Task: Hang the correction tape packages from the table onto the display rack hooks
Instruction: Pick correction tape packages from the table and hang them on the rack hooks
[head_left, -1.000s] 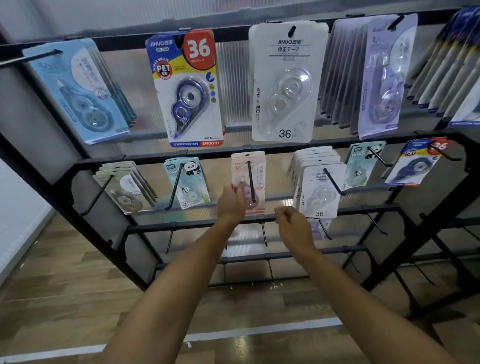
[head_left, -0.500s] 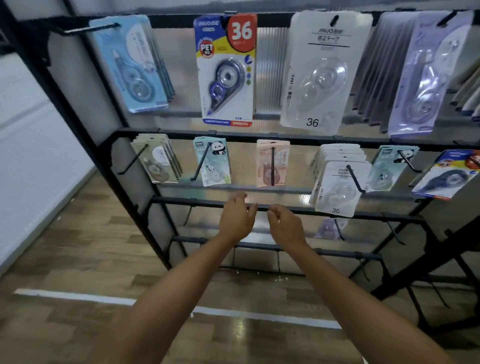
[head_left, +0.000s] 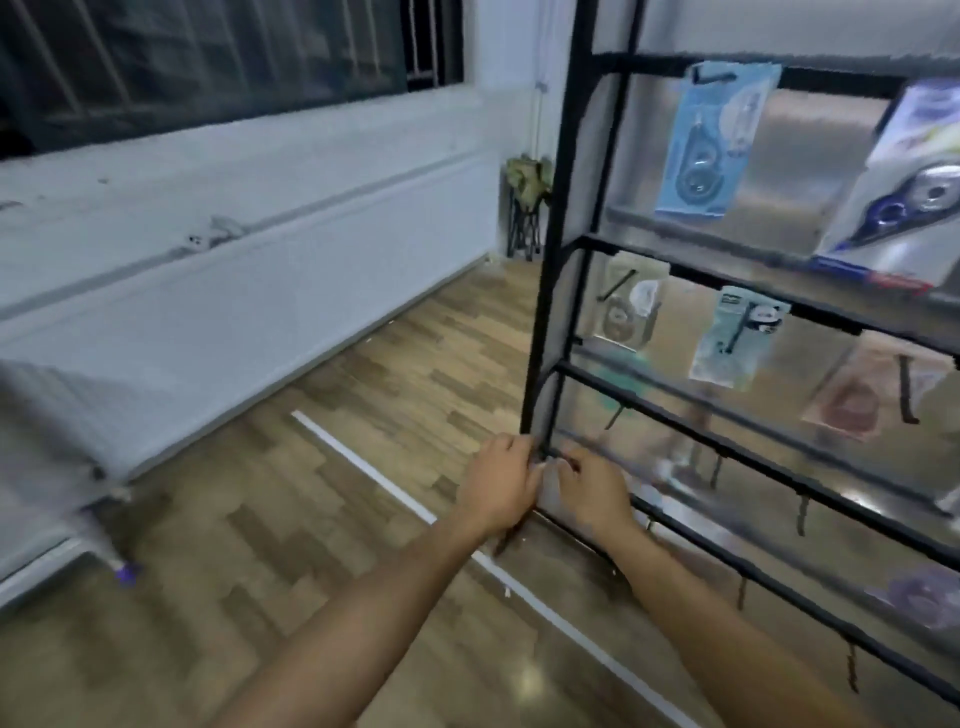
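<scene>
The black display rack (head_left: 549, 260) fills the right side, blurred by motion. Correction tape packages hang on its hooks: a light blue one (head_left: 711, 140) and a blue-and-white one (head_left: 909, 197) on top, with a grey one (head_left: 628, 306), a panda one (head_left: 737, 338) and a pink one (head_left: 872, 395) on the row below. My left hand (head_left: 501, 483) and my right hand (head_left: 592, 488) are close together in front of the rack's lower left corner. Their fingers are loosely curled and I see no package in them.
A grey cloth-covered surface (head_left: 52, 415) juts in at the left edge, with a small purple item (head_left: 124, 571) at its corner. A white strip (head_left: 363, 467) runs across the wooden floor. A folded stool (head_left: 524, 208) stands in the far corner under the window wall.
The view has swung left, away from the rack front towards the window wall. Both hands have dropped from the middle row and drawn together at the rack's lower left corner.
</scene>
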